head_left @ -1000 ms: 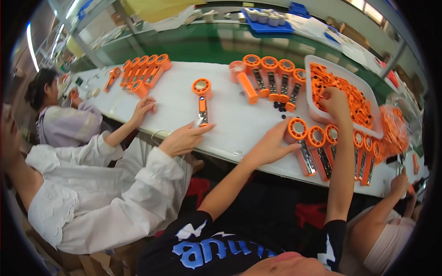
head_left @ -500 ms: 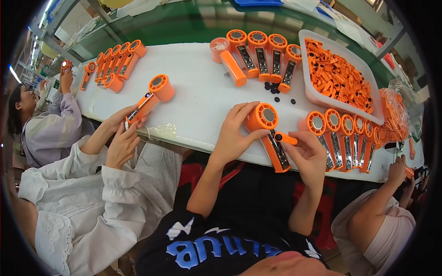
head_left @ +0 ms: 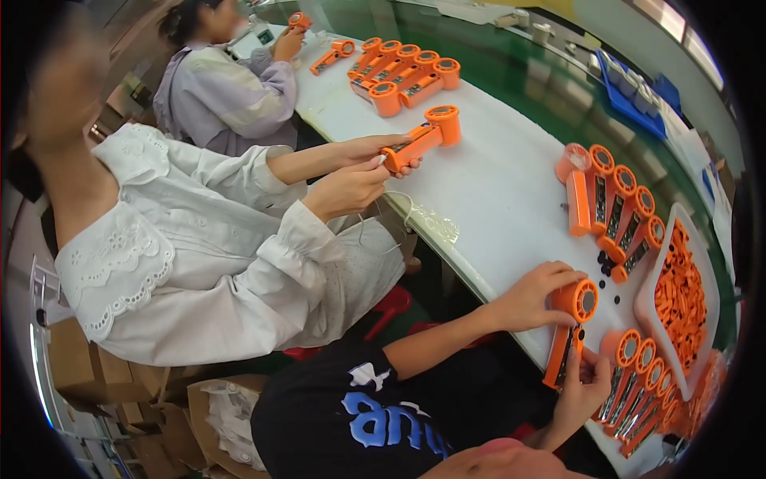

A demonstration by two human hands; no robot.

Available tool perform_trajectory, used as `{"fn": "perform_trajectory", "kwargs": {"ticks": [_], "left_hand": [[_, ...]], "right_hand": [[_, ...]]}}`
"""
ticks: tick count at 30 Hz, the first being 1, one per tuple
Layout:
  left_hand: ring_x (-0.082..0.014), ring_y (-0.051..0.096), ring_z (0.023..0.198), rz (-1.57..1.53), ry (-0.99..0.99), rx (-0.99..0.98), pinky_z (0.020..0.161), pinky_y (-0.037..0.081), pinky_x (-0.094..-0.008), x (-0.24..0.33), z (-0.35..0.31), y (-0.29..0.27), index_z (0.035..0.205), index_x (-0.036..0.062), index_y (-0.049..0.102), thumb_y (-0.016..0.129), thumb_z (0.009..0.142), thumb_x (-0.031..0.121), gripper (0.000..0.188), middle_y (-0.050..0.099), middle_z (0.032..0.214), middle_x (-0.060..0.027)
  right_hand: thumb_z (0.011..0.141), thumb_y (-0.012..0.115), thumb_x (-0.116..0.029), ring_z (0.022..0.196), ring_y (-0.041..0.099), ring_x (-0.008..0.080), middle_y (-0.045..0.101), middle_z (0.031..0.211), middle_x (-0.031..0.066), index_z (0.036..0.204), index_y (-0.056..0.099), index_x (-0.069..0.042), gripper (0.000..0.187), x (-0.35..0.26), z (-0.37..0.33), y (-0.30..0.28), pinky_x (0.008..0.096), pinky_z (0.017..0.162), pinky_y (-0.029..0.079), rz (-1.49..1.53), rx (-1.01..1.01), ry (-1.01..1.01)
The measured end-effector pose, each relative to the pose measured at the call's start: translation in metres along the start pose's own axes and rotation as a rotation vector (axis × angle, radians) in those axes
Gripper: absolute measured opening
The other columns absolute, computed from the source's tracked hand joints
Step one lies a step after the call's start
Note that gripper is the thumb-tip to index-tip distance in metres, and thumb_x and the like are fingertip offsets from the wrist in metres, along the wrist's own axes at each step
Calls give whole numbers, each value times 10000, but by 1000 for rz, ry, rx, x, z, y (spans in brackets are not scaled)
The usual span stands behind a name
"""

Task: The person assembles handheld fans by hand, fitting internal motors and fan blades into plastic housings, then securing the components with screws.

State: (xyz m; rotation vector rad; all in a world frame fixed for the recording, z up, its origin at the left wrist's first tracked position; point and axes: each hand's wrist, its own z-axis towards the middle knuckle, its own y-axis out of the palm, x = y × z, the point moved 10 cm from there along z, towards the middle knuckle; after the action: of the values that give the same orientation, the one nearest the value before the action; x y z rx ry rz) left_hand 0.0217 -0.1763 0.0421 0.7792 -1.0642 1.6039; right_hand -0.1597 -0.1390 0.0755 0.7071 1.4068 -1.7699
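Note:
An orange handheld fan [head_left: 565, 302] is in my left hand [head_left: 527, 300], its fingers wrapped round the round head. The handle's front is uncovered and shows a dark circuit strip inside. Pinched in my right hand [head_left: 586, 393] is a small orange cover piece [head_left: 577, 343] with a black dot near its end. It lies against the upper part of the open handle; whether it is seated there I cannot tell. Small black discs [head_left: 605, 267] lie scattered on the white table just beyond the fan.
On my right stands a row of uncovered orange fans [head_left: 630, 391]. Beyond it, a white tub [head_left: 648, 297] is full of small orange pieces. More fans [head_left: 614, 215] lean together farther back. To my left, a co-worker in white holds another fan [head_left: 419, 144] with a white cable.
The view has swung left, so the table sits farther right. My right hand has brought the orange cover piece from beside the fan onto its handle. The left hand keeps its hold.

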Motion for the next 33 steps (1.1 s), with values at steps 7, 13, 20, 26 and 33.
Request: {"fn": "perform_trajectory", "kwargs": {"ticks": [7, 13, 20, 26, 33], "left_hand": [[-302, 501, 1171, -22, 4, -15, 1013, 408, -375, 0, -4, -1, 1338, 22, 510, 820, 715, 251, 733, 525, 1252, -145], [-294, 503, 1162, 3, 5, -11, 1009, 411, -372, 2, -1, 2, 1341, 21, 507, 813, 730, 266, 726, 522, 1246, -137], [-285, 509, 1147, 13, 14, 15, 1002, 416, -368, 7, -3, -1, 1348, 27, 506, 799, 752, 289, 713, 516, 1232, -137], [-283, 510, 1145, -12, -34, 4, 992, 424, -367, 5, -5, 1, 1342, 36, 512, 801, 746, 295, 711, 510, 1225, -137], [-287, 511, 1143, -47, -88, -36, 989, 428, -370, 4, -5, 0, 1341, 59, 520, 813, 722, 285, 720, 507, 1226, -131]], "right_hand": [[810, 727, -30, 592, 416, 69, 505, 696, 9, 826, 619, 38, 128, 12, 8, 9, 220, 537, 339, 86, -64, 120], [833, 716, -42, 615, 458, 125, 528, 747, 56, 961, 645, 80, 190, -11, -1, 2, 254, 547, 373, -132, 24, -74], [861, 691, -66, 740, 532, 232, 548, 895, 144, 1119, 615, 98, 315, -29, -23, 15, 338, 649, 450, -381, 105, -377], [882, 668, -81, 888, 544, 291, 542, 1001, 186, 1203, 560, 92, 381, -38, -37, 28, 376, 756, 460, -607, 129, -477], [887, 666, -81, 692, 494, 170, 519, 834, 91, 1045, 626, 87, 234, -9, -9, 5, 290, 607, 401, -225, 20, -199]]}}
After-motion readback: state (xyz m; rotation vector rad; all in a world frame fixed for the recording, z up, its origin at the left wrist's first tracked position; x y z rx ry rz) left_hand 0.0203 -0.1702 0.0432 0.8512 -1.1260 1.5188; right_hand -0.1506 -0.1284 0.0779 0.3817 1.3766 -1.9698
